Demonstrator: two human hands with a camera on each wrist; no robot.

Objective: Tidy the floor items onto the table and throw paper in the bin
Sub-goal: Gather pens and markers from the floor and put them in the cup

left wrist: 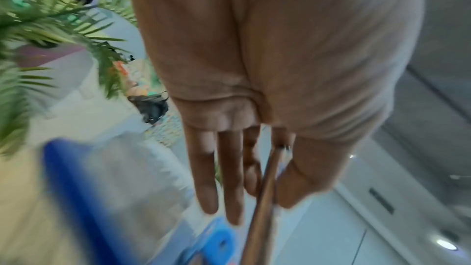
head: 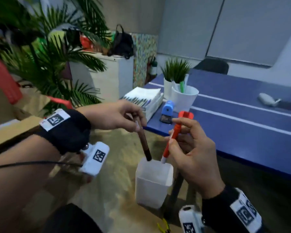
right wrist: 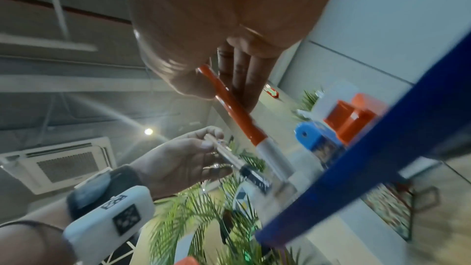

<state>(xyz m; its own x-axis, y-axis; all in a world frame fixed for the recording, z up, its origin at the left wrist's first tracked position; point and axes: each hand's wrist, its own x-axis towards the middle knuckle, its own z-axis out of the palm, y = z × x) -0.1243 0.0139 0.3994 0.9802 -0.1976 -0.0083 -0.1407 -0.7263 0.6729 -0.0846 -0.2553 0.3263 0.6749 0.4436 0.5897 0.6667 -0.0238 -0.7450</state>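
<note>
My left hand [head: 138, 125] pinches a brown pen [head: 144, 143], tip down, just inside the rim of a translucent white holder [head: 153, 187]. My right hand [head: 176, 132] pinches an orange pen [head: 172, 140], whose white tip touches the holder's far rim. The holder sits low beside the corner of the blue table [head: 242, 128]; I cannot tell whether it rests on the floor. The left wrist view shows the left hand [left wrist: 265, 184] with thumb and finger on the brown pen [left wrist: 262, 219]. In the right wrist view the right hand [right wrist: 229, 88] grips the orange pen [right wrist: 234, 108] below the table edge.
On the table corner stand a blue sharpener [head: 168, 111], a red block [head: 186, 114], a white cup [head: 184, 98] with pens, a small potted plant [head: 175, 71] and a paper stack [head: 144, 100]. A grey object [head: 268, 100] lies further right. Yellow pliers [head: 164, 227] lie on the floor. A big palm [head: 49, 64] fills the left.
</note>
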